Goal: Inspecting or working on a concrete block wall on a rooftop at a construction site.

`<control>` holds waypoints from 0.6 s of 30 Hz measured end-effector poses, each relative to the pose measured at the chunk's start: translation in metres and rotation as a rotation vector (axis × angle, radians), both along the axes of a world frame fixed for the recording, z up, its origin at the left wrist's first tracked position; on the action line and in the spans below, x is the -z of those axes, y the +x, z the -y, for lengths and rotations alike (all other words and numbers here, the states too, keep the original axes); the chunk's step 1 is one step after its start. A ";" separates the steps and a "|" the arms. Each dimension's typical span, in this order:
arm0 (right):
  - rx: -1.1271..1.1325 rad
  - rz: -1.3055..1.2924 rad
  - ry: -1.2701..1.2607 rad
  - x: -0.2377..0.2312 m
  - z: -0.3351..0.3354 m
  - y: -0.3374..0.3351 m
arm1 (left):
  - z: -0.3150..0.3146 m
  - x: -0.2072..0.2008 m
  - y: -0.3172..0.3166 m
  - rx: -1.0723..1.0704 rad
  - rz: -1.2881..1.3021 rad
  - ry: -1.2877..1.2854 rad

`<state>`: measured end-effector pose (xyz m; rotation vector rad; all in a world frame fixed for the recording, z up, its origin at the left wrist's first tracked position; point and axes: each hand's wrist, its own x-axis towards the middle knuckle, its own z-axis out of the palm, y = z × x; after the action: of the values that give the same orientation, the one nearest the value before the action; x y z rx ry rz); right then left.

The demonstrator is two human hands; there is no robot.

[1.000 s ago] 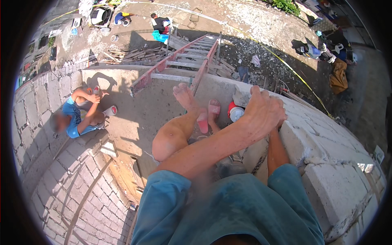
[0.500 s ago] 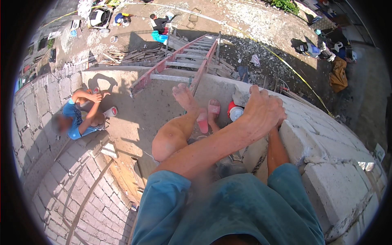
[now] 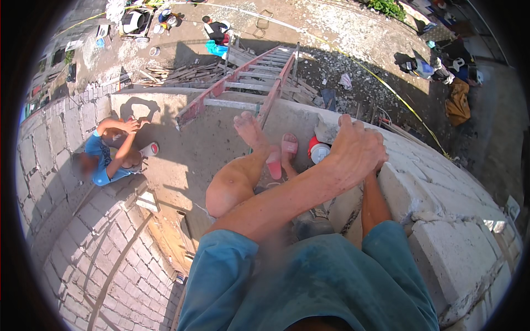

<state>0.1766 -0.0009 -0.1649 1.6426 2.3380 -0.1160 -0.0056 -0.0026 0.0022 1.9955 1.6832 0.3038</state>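
My left forearm reaches across my body to the right. At its end my left hand (image 3: 356, 146) is closed, its fingers bent over and lying against my right hand. Most of my right hand (image 3: 381, 160) is hidden behind it, so its fingers do not show; the right forearm rises from below. Any thing inside the fingers is out of sight. Just left of the hands stands a red container with a white lid (image 3: 319, 152), beside a chunk of concrete (image 3: 327, 131). My bare knee and foot stick out ahead, near pink slippers (image 3: 289, 144).
A red-railed ladder (image 3: 251, 77) leans at the ledge's far edge. A person in blue (image 3: 105, 157) sits at the left by a block wall (image 3: 83, 237). Pale blocks (image 3: 458, 259) line the right side. Below are scrap wood (image 3: 190, 74), rubble and another person (image 3: 215, 30).
My arms and hands have stayed put. The seated person in blue has shifted the hands slightly, and a distant person at the upper left has moved a little.
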 end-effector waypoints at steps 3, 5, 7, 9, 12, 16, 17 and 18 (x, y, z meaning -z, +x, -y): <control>0.010 0.012 -0.028 -0.003 0.000 -0.003 | -0.001 -0.002 0.000 -0.017 0.009 -0.065; 0.016 0.028 -0.028 -0.002 0.000 -0.004 | -0.002 -0.002 0.000 -0.014 0.005 -0.070; 0.023 0.047 -0.029 0.001 0.001 -0.001 | -0.002 -0.003 -0.001 -0.012 0.006 -0.076; -0.023 0.031 0.060 0.006 0.002 0.005 | -0.003 -0.003 -0.002 0.024 0.015 -0.058; -0.035 0.020 0.074 0.009 0.004 0.002 | -0.001 -0.004 -0.002 0.004 0.012 -0.051; -0.049 0.038 0.100 0.012 0.004 0.005 | -0.003 -0.004 -0.003 0.003 0.007 -0.054; -0.052 0.041 0.106 0.012 0.004 0.004 | -0.003 -0.008 -0.007 0.026 -0.012 -0.043; -0.055 0.042 0.112 0.013 0.004 0.004 | -0.003 -0.010 -0.009 0.048 -0.032 -0.031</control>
<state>0.1808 -0.0050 -0.1778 1.6122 2.3950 0.0614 -0.0144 0.0008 0.0124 2.0254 1.6464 0.2283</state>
